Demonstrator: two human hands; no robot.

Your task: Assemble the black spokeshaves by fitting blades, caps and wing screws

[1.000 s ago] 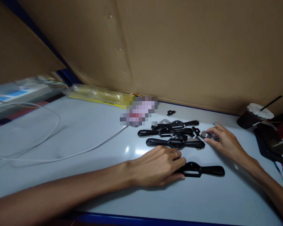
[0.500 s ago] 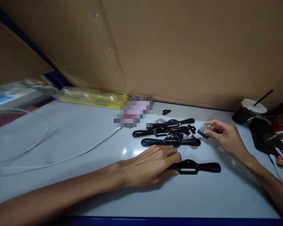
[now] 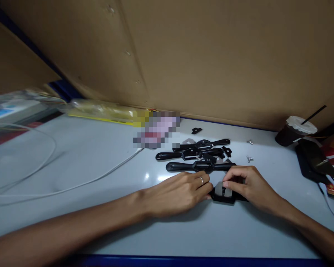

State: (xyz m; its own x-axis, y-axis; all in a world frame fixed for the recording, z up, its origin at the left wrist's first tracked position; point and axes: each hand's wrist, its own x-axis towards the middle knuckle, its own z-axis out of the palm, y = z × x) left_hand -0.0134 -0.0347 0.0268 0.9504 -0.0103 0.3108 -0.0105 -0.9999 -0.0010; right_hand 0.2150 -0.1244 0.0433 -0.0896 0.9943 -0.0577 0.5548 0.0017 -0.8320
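My left hand (image 3: 180, 193) is closed around the left handle of a black spokeshave (image 3: 224, 201), which lies crosswise near the table's front. A flat grey blade (image 3: 219, 190) with a dark slot sits over the middle of that spokeshave. Thumb and fingers of my right hand (image 3: 250, 187) pinch the blade's upper right edge, and this hand hides most of the right handle. Just behind both hands lie more black spokeshaves (image 3: 179, 167), with loose blades partly under them. Small black cap plates (image 3: 197, 130) rest among and behind these tools.
Two silver wing screws (image 3: 249, 159) lie right of the tools. A lidded cup with a straw (image 3: 294, 131) and a dark flat object (image 3: 313, 159) stand farther right. A white cable (image 3: 111, 172) runs left from a blurred-out phone-like item (image 3: 157, 133). Cardboard (image 3: 225, 66) walls the back.
My right hand has brought the blade left and toward me, onto the front spokeshave. Two wing screws now show where the hand was. My left hand keeps its hold on the handle.
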